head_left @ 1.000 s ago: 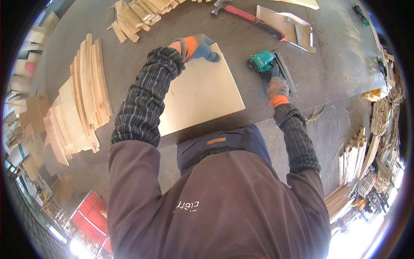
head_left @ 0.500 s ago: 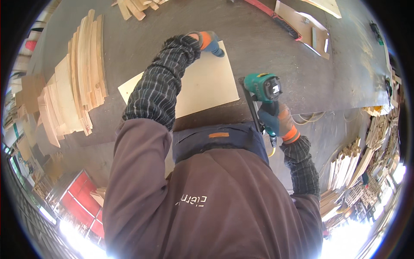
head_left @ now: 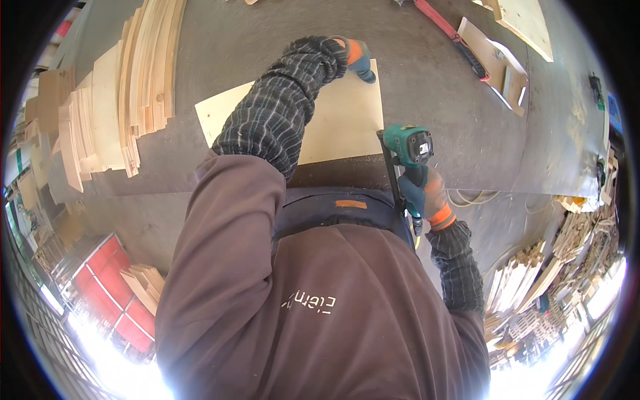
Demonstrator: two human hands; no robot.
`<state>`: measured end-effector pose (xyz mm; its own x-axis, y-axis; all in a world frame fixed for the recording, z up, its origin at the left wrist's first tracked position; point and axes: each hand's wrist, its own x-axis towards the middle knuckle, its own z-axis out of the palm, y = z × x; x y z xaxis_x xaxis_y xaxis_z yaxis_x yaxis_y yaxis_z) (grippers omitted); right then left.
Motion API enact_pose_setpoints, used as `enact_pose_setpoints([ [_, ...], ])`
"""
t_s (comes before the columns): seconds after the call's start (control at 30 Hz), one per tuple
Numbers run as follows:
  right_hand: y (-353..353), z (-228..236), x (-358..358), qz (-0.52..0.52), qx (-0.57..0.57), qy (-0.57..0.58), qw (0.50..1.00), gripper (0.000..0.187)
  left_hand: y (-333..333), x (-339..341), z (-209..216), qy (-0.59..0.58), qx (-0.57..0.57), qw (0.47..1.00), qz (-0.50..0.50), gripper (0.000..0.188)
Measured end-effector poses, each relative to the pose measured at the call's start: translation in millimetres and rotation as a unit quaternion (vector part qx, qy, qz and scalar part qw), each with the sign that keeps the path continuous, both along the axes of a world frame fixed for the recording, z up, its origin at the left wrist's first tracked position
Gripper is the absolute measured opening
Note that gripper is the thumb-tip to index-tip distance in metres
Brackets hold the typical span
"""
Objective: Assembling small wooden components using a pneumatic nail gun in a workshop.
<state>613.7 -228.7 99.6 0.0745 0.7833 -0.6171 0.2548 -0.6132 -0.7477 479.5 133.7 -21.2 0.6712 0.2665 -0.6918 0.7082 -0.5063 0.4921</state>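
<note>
A flat pale wooden board (head_left: 340, 127) lies on the dark tabletop in front of me. My left hand (head_left: 360, 61), in an orange and blue-grey glove, grips the board's far edge near the right corner; some fingers are hidden. My right hand (head_left: 427, 190), gloved alike, is wrapped round the handle of a teal and black nail gun (head_left: 408, 143). The nail gun's narrow black end stands at the board's right edge; whether it touches the board I cannot tell. A hose runs down from the handle.
Long wooden slats (head_left: 150, 73) lie stacked at the left of the table (head_left: 267, 33). Beyond the board on the right are a red-handled tool (head_left: 443, 27) and a shallow open box (head_left: 497, 63). More timber (head_left: 520, 273) is piled at lower right, near a red panelled container (head_left: 110, 283) at lower left.
The whole scene has shifted in the picture as my head moved. The nail gun has come closer to the board's right edge. My left hand keeps its place on the board.
</note>
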Motion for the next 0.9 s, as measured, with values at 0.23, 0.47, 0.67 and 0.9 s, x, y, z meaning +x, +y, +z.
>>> enact_pose_setpoints([
  [0.23, 8, 16, -10, -0.028, 0.012, 0.038, 0.999, 0.022, 2, -4, -14, 0.002, -0.024, 0.999, 0.04, 0.055],
  [0.47, 6, 11, -10, -0.02, -0.009, 0.029, 0.999, 0.022, 8, -7, -15, -0.001, -0.083, 0.996, 0.043, 0.055],
  [0.67, 11, 16, -14, -0.071, -0.026, 0.072, 0.995, 0.025, 4, -8, -18, 0.005, -0.04, 0.998, 0.045, 0.056],
  [0.9, 27, 8, -5, -0.046, 0.015, 0.005, 0.999, 0.028, 0, -4, -38, 0.027, -0.019, 0.997, 0.075, 0.054],
])
